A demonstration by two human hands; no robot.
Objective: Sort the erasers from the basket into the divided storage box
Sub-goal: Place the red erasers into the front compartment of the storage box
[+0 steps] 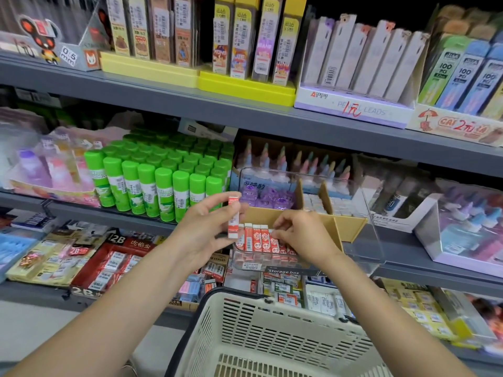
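Red-white erasers [257, 238] upright in clear divided storage box [364, 213], above cream basket [272, 336]

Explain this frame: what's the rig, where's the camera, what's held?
No robot here: a person with bare hands, filmed by one wide-angle camera worn on the head, looking forward and down at shop shelves. The left hand holds a red-and-white eraser upright. The right hand has its fingers on the row of erasers in the front compartment of the clear storage box, which has cardboard dividers. A cream basket sits below. Green glue sticks stand to the left.
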